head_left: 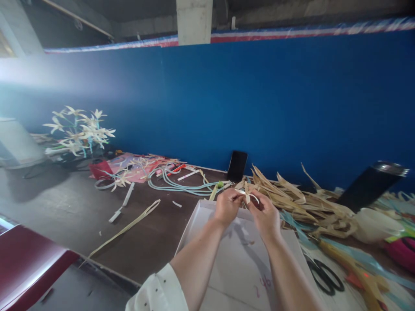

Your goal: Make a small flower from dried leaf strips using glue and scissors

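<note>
My left hand [226, 208] and my right hand [266, 217] are close together above the far end of a shallow white box [231, 263]. Between them, both pinch a small flower-like piece of pale husk strips [247, 193]. One strip stands upright from it, and a whitish one curves over to the right hand's fingers. Where the strips join is partly hidden by the fingertips. Just beyond my hands lies a small green bit [220, 184] on a pale strip. Beside my right hand is a heap of dried corn husks [292, 196].
A black phone [237, 166] leans on the blue partition [275, 99]. Light-blue cords [175, 186] and a long pale strip [129, 225] lie left. Husk flowers [81, 129] stand farther left. Right are black-handled scissors [326, 276], a yellow glue gun [359, 272], a white bowl [378, 224] and a dark flask [371, 185].
</note>
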The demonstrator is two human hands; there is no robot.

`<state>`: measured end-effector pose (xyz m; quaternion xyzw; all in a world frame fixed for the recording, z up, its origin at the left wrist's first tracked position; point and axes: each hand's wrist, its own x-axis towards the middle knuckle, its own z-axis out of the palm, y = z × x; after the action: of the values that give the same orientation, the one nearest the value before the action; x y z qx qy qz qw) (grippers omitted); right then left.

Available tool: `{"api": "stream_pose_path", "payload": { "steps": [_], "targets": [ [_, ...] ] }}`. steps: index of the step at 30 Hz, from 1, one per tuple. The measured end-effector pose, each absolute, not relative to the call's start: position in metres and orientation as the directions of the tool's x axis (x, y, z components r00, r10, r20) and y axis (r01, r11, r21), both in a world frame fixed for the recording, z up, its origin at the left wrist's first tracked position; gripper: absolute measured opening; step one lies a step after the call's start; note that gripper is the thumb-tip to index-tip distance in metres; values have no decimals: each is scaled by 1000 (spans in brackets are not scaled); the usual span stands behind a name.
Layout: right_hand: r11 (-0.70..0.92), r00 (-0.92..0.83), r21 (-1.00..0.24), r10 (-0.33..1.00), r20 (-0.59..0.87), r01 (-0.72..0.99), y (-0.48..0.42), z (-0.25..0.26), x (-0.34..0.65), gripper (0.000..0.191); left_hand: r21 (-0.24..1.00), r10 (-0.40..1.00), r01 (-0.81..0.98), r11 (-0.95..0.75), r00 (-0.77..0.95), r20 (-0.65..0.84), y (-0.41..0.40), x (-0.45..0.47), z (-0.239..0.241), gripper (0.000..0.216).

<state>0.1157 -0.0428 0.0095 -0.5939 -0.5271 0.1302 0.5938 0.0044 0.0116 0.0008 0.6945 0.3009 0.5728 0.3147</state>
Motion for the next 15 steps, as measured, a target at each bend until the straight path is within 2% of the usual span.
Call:
{"api": "stream_pose_path", "payload": {
  "steps": [10, 15],
  "targets": [
    [267, 398, -799, 756, 520, 538, -47, 17, 113, 36, 736, 738, 81, -672, 160, 656, 10, 3, 4, 12],
    [238, 444, -835, 757, 480, 497, -45, 13, 115, 38, 745, 744, 69, -664, 160, 649, 10, 3, 3, 12]
  ]
}}
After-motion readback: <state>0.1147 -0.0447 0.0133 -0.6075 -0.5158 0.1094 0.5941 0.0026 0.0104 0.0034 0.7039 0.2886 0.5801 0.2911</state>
